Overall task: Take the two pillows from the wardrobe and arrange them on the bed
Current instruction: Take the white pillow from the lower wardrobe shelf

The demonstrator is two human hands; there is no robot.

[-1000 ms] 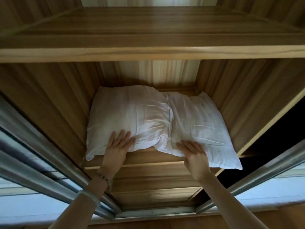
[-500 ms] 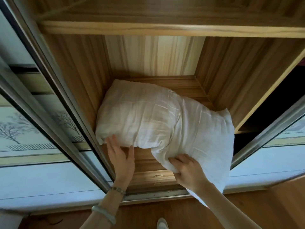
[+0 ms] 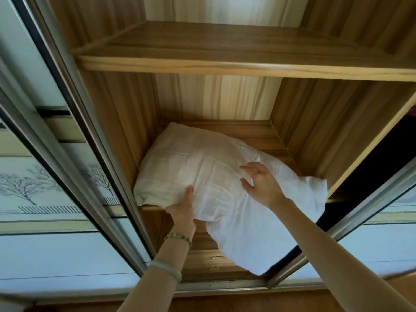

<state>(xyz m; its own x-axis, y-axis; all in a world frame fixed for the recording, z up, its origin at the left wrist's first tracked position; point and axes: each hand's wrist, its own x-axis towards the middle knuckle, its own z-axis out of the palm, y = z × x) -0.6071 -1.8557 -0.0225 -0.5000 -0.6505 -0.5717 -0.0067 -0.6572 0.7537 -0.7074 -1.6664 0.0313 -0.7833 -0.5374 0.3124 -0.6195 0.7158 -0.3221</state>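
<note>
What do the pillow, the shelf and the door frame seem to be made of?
Pillow: white woven fabric, likely cotton, matte; it creases and sags over the edge. Shelf: wood or wood-look laminate, satin; striped grain shows, which of the two I cannot tell. Door frame: metal, probably aluminium, brushed; grey with a soft sheen.

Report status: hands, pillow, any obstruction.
Left hand grips under pillow front edge. Right hand open on top. Pillow half off shelf, right end drooping. Nothing blocking.
</note>
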